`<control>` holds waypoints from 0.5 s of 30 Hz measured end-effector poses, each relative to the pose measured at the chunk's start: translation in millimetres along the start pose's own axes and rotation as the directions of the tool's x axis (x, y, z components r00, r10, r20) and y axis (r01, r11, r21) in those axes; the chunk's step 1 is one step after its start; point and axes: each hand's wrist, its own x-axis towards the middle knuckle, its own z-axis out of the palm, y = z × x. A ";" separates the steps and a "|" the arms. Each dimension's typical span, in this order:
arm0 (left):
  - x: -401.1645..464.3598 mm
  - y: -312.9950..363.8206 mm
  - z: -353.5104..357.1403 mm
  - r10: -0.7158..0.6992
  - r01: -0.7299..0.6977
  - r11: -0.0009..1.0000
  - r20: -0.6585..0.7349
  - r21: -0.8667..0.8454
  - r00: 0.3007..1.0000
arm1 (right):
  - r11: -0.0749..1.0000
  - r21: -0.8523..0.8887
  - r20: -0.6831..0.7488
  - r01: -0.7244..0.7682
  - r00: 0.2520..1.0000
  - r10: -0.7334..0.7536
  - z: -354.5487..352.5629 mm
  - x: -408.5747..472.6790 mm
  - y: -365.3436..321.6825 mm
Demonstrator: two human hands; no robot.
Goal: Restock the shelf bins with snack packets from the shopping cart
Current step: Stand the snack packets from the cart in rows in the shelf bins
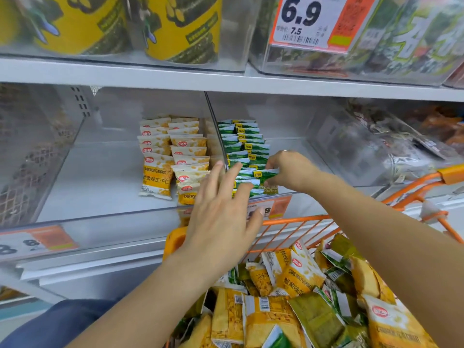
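Packets (pixel 298 280) lie heaped nearest the camera, yellow and green mixed, in the orange cart (pixel 288 223) that stands against the shelf (pixel 125 79). Taking the clear divider (pixel 217 133) in the shelf bin as landmark: left of it, yellow packets (pixel 173 151) stand in two overlapping rows running from the back of the bin to its front lip, with bare bin floor further left. Just below the divider's front end, the left hand (pixel 221 217) is spread wide, fingers straight, its fingertips reaching the front of the green row and holding nothing. Right of the divider, green packets (pixel 244 144) stand in a shingled row against it. At the front of that row, the right hand (pixel 288 169) pinches a green packet (pixel 261 173) by its right edge, setting it among the others. A price tag (pixel 273 208) hangs on the bin's front lip below this hand.
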 end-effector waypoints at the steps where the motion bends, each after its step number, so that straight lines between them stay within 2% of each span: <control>1: 0.7 -0.3 0.8 0.006 -0.006 1.000 -0.012 0.016 1.000 | 1.000 -0.013 -0.002 0.005 1.000 -0.005 0.5 0.6 0.3; 10: 1.8 -1.5 5.2 0.034 -0.030 0.994 -0.031 0.109 0.999 | 0.994 -0.048 -0.043 -0.100 0.994 0.098 1.8 4.1 2.7; 15: 0.1 -0.5 5.3 0.025 -0.023 0.997 -0.021 0.078 0.999 | 1.000 -0.031 -0.014 -0.005 1.000 0.004 2.8 5.5 -4.7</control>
